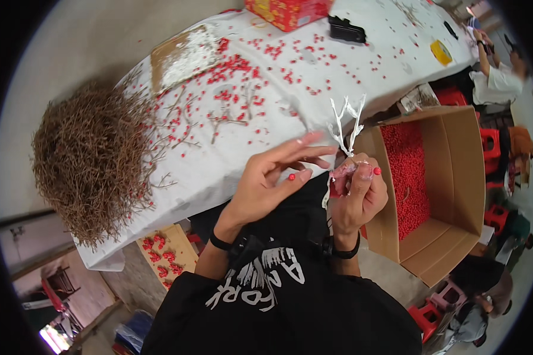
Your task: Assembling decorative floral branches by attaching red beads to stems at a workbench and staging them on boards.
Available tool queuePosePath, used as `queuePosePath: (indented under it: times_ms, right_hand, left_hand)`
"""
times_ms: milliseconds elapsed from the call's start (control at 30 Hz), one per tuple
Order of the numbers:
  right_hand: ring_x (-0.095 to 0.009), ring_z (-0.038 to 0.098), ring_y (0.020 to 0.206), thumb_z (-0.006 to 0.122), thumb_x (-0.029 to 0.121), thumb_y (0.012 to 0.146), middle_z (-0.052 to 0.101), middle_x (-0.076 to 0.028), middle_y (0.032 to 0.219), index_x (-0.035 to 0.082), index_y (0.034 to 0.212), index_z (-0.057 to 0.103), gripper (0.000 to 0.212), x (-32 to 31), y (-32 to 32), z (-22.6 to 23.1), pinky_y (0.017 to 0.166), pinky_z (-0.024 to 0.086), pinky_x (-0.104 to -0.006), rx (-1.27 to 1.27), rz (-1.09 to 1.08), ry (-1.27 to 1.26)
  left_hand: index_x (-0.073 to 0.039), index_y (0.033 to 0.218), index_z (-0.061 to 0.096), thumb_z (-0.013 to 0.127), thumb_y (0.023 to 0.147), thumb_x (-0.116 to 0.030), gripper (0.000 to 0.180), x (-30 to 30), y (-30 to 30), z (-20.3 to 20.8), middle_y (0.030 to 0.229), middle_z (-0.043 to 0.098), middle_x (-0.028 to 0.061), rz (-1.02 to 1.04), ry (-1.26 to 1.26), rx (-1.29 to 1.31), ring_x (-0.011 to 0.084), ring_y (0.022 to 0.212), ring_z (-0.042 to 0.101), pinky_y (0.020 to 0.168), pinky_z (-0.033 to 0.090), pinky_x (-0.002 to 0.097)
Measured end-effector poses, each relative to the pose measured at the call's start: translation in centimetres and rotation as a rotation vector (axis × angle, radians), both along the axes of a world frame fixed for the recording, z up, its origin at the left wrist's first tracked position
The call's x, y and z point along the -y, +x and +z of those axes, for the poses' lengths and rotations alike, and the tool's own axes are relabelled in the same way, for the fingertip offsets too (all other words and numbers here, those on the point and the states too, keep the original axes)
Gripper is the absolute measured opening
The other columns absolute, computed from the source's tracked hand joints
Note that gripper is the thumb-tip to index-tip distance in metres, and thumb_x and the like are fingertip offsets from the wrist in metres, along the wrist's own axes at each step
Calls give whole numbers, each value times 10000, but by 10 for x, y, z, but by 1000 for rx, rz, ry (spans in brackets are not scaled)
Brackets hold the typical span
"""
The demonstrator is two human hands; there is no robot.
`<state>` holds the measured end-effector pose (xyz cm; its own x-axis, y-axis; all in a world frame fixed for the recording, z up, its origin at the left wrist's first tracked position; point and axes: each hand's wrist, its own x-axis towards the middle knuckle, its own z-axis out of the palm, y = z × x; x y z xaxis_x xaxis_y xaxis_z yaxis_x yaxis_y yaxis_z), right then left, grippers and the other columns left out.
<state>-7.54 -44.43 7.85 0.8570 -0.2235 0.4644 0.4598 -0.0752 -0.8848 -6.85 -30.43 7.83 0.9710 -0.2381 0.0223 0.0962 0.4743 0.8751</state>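
A small branched twig coated in white [344,127] points up from my right hand [361,192], whose fingers are closed around its base. A red berry [377,171] shows at the thumb and fingertips of that hand, and pinkish-white residue covers some of its fingers. Just to the left, my left hand [263,180] has its fingers stretched out and apart. One more red berry [292,177] appears against its thumb; whether it rests there or sticks to it is unclear. Both hands are above the near edge of the white-covered table [201,171].
A big heap of brown twigs [92,160] lies at left. Behind are a board with white paste [189,56], scattered berries [237,65], a red box [287,12], a black object [346,29] and yellow tape [441,52]. A cardboard box [450,177] of berries stands at right. People sit farther right.
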Motion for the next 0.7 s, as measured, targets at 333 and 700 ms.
queuePosePath:
  times_ms: [333,700]
  right_hand:
    - [-68,432,510,476,292,1019,558,-33,681,-33,890,607,373,68,-1,-25,461,315,-216,-113,-243,255]
    - [-57,408,528,470,320,1021,554,-19,677,-11,837,598,400,120,-8,-43,477,323,-216,-197,-334,296]
  left_hand:
    - [43,1152,638,612,903,-26,259,117,31,-22,1191,596,139,-178,-141,100,191,938,612,689,518,272]
    - [31,1071,671,623,897,-32,192,174,46,-27,1097,624,127,-278,-165,-241,167,862,618,644,506,243]
